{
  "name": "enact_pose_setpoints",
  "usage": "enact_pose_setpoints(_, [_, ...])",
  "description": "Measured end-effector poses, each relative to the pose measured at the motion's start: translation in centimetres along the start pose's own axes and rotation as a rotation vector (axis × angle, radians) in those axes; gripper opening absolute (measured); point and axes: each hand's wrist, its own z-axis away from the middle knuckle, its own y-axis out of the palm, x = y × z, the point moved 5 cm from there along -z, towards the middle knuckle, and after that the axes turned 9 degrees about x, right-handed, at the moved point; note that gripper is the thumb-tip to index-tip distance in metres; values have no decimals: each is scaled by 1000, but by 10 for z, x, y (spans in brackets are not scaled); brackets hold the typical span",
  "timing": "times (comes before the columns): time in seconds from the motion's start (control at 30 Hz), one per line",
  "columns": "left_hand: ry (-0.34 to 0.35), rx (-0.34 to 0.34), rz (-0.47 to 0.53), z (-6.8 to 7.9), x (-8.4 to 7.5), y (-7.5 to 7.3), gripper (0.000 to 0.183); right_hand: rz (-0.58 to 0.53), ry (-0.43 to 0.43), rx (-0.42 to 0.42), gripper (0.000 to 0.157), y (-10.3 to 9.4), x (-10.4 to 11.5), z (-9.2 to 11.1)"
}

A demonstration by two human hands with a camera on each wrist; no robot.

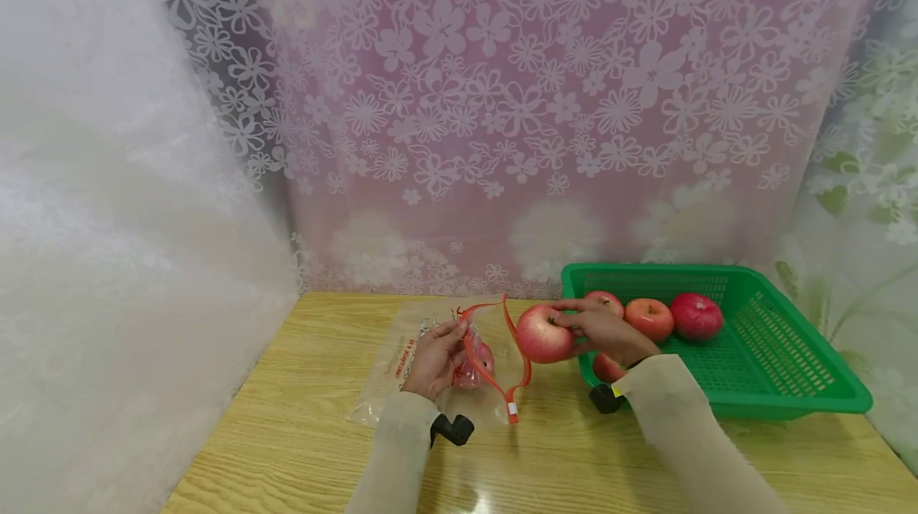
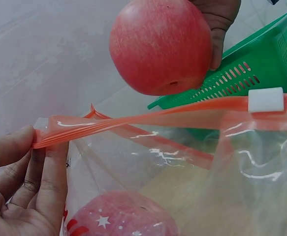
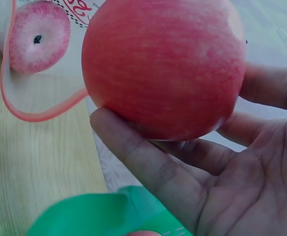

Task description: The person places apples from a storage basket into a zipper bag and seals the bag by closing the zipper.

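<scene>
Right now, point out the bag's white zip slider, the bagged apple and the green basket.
White zip slider [image 2: 266, 100]: left wrist view, on its flat face.
Bagged apple [image 3: 39, 37]: right wrist view, on its stem end.
Green basket [image 1: 789, 402]: head view, on its front rim.

A pinkish-purple flowered curtain hangs behind a pale yellow wooden table. A whitish, faintly shiny drape hangs along the left side, and a pale leaf-patterned sheet on the right. A bright glare marks the table's near part.
</scene>
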Motion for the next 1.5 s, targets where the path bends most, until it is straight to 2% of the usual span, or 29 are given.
enact_pose_setpoints(0.37, [11, 32, 14, 1, 1, 2, 22, 26, 15, -11, 55, 12, -6, -11])
enact_pose_setpoints(0.6, [10, 29, 33, 1, 1, 3, 18, -6, 17, -33, 54, 21, -9, -15])
enact_pose_setpoints(0.83, [29, 62, 3, 2, 0, 6, 29, 18, 3, -18, 51, 27, -12, -19])
enact_pose_setpoints(0.97, [23, 77, 18, 2, 0, 7, 35, 36, -7, -8, 50, 31, -14, -22])
enact_pose_setpoints(1.3, [20, 87, 23, 2, 1, 8, 36, 66, -3, -10, 45, 38, -14, -26])
enact_pose_setpoints(1.5, [21, 82, 46, 1, 2, 9, 36, 82, 28, -34, 44, 41, -17, -28])
